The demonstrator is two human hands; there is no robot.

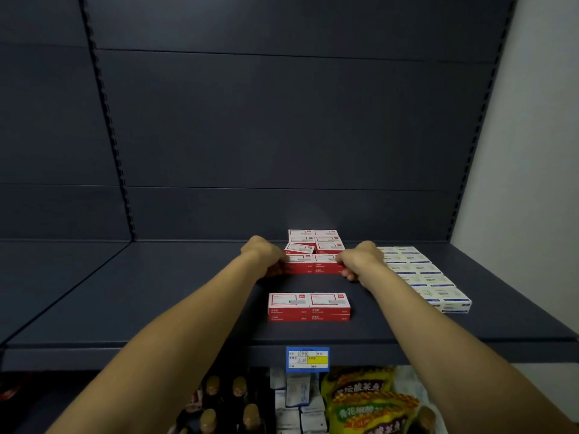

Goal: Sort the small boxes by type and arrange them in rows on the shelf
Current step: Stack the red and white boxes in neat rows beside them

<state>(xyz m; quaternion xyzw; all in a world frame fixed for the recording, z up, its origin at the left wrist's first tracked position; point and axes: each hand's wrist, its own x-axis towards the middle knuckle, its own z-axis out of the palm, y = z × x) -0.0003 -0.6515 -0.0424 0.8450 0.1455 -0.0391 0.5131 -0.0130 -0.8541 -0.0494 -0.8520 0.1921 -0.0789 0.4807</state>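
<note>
Your left hand [263,255] and right hand [360,260] clamp their curled fingers on either end of a double-stacked pair of red boxes [311,264] on the shelf [156,292]. Behind that pair sit more red boxes [315,241]; in front, well apart, another red pair [309,306]. Right of it runs the white boxes' row [426,277].

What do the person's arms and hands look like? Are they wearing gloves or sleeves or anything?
No gloves and no sleeves. Both forearms are bare as far as the picture shows. The left hand and the right hand are bare too. I see no watch, bracelet or ring on them, though the fingers are partly hidden behind the red boxes, so a ring could be out of sight.
</note>
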